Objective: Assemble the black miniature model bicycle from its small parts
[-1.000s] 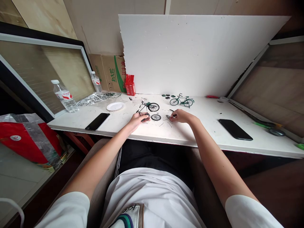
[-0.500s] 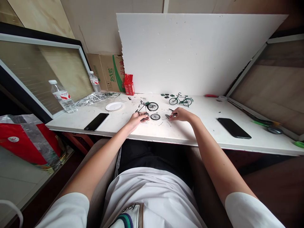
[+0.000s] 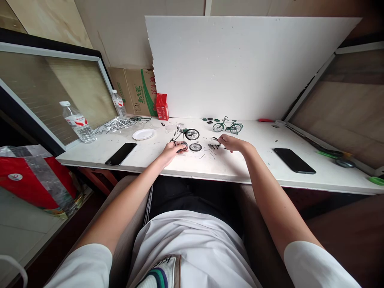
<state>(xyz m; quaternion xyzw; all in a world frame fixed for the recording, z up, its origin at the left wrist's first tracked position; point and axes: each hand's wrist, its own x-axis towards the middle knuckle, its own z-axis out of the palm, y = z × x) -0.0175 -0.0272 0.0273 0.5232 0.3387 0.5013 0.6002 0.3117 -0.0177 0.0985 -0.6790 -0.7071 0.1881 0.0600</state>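
Note:
A partly assembled miniature bicycle [image 3: 186, 132] is tipped over near the middle of the white table, one spoked wheel raised. My left hand [image 3: 172, 152] is closed at its near end, by a dark round part [image 3: 183, 147] half covered by my fingers. Just right of that hand a loose spoked wheel [image 3: 195, 147] lies flat. My right hand [image 3: 234, 143] hovers low, thumb and forefinger apart, over small dark parts [image 3: 213, 147]. Behind it stands a complete green miniature bicycle [image 3: 228, 127].
Phones lie at left [image 3: 121, 154] and right [image 3: 294, 161]. A white plate [image 3: 143, 134], water bottles [image 3: 78, 122] and a red box [image 3: 162, 107] are on the left side. A white board [image 3: 252, 68] rises behind; small green pieces [image 3: 207, 119] lie at its foot.
My right hand has drawn slightly up and right, off the small dark parts, which now show more fully on the table. My left hand stays at the tipped bicycle.

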